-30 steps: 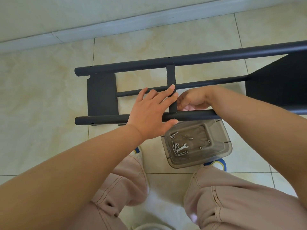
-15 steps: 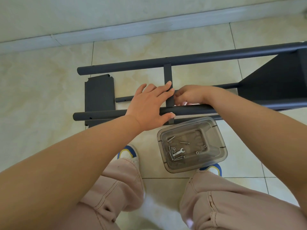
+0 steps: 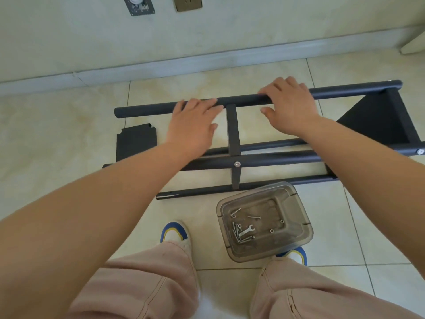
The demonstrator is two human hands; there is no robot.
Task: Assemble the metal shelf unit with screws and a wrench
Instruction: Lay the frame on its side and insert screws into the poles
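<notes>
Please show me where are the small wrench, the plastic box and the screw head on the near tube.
wrench (image 3: 246, 230), head view, on its middle handle.
plastic box (image 3: 303, 215), head view, on its right wall.
screw head (image 3: 236, 164), head view, on its round top.

Two hands (image 3: 193, 127) (image 3: 288, 107) rest on one dark metal shelf frame (image 3: 264, 158). Near them below, one clear plastic tray (image 3: 301, 217) holds one small silver wrench (image 3: 246, 230) and several silver screws (image 3: 235, 231), too small to count. Two blue-and-white shoes (image 3: 173, 232) (image 3: 295, 254).
</notes>
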